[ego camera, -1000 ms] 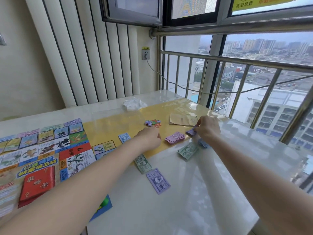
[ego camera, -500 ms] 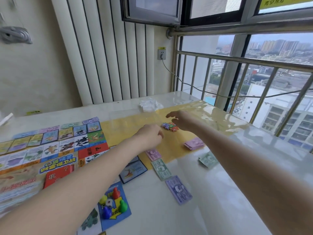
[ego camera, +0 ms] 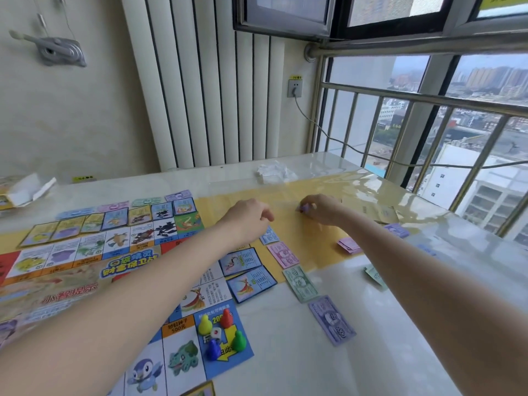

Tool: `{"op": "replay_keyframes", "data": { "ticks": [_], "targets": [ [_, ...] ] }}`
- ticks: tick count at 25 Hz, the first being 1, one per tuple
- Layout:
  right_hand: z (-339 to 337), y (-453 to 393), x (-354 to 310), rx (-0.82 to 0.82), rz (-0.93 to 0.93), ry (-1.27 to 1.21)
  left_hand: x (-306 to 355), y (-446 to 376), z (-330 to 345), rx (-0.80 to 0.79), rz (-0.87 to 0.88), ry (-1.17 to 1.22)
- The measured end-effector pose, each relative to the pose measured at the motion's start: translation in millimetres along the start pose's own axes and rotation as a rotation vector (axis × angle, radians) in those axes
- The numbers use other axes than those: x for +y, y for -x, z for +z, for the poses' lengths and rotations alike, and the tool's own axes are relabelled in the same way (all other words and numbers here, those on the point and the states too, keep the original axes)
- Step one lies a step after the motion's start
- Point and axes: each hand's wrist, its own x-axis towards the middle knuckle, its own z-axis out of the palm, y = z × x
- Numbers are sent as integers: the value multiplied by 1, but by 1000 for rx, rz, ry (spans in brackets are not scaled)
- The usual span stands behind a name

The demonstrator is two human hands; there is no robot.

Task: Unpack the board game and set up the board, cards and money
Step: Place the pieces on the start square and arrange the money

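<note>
The game board (ego camera: 71,270) lies open on the left of the table, with four coloured pawns (ego camera: 225,318) and a die (ego camera: 216,333) on its near corner. Two blue-edged cards (ego camera: 251,282) lie beside it. Single bills form a row: pink (ego camera: 283,254), green (ego camera: 300,282), purple (ego camera: 331,320). My right hand (ego camera: 323,210) pinches a small purple piece (ego camera: 301,207) over the yellow mat (ego camera: 314,244). My left hand (ego camera: 248,221) hovers curled just left of it; I see nothing in it.
A pink bill stack (ego camera: 350,245), a purple stack (ego camera: 397,230) and a brown envelope (ego camera: 383,214) lie at the right. Crumpled plastic (ego camera: 274,172) sits at the back, an opened box (ego camera: 23,190) at far left. A metal railing (ego camera: 428,98) and window border the right.
My right hand left the purple bill stack, swung left to the small coloured pieces and now pinches one. My left hand stayed curled in place. The view dropped, showing the pawns.
</note>
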Motion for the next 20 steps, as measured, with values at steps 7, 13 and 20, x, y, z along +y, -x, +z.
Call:
{"op": "replay_keyframes", "data": {
  "ticks": [7,13,20],
  "targets": [
    [-10,10,10,21,-79,15,5,4,0,13,6,28],
    [-29,19,17,130,-11,-45,13,6,2,-2,9,29],
    [-16,28,20,26,128,-47,14,14,4,-6,-14,54]
  ]
}}
